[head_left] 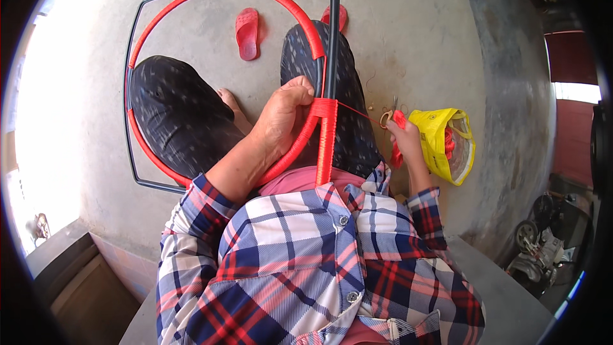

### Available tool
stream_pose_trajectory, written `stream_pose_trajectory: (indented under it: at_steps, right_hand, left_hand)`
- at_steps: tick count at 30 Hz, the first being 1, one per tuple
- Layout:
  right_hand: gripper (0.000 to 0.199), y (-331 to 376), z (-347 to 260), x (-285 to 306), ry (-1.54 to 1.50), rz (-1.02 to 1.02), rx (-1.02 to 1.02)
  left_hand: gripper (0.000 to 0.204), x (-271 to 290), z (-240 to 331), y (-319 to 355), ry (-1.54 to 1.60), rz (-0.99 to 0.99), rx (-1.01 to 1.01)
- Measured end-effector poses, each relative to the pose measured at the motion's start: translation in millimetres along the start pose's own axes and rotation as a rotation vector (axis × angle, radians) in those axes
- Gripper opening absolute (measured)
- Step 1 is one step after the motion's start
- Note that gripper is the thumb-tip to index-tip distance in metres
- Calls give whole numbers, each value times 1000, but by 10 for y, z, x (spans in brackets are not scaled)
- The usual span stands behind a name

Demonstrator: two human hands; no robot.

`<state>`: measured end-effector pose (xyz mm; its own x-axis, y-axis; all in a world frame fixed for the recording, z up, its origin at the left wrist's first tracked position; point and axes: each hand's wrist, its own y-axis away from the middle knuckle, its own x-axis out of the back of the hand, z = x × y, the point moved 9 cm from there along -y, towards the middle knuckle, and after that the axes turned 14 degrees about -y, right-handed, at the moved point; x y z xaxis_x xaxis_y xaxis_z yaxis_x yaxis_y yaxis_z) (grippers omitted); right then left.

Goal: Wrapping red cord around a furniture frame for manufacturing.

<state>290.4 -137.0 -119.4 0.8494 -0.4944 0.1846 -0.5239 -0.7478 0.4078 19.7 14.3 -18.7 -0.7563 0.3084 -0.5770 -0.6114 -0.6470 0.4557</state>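
Note:
A black frame (334, 38) with a round inner ring (290, 7) rests across my lap. Red cord is wound tightly over long stretches of the ring, with bare black gaps between. My left hand (284, 115) is closed round the ring's right side, thumb and fingers pinching just beside the red wrapping (324, 108) that binds ring and frame together. From that wrapping a taut red strand (357, 111) runs to my right hand (403, 137), closed on a bunch of red cord (397, 155). Scissors (385, 117) with orange handles show right beside those fingers; whether they touch is unclear.
An open yellow bag (431, 131) holding more red material stands right of my right hand. One red slipper (247, 34) lies on the concrete floor (408, 38); another (341, 18) is partly behind my knee. Machinery (539, 249) stands at the far right.

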Motion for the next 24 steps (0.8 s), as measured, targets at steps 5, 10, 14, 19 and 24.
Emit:
stream_pose_trajectory:
  at_steps: [5,10,14,19,24]
  right_hand:
    - [38,-267,-1021,-519,-114,-163,202]
    - [33,672,-2496,-1671,443,-367,1039]
    - [42,735,-2473,-1805,600,-242,1221]
    - [39,576,-2216,-1428,486,-151,1093]
    - [28,556,-1897,-1660,347,-341,978]
  left_hand:
    - [11,-10,-70,87,-119,10,147]
    - [34,94,101,138,-57,122,-129]
    - [22,160,227,111,-296,149,-334]
    - [21,294,-42,49,-205,270,-47]
    - [12,97,-46,25,-134,140,-17]
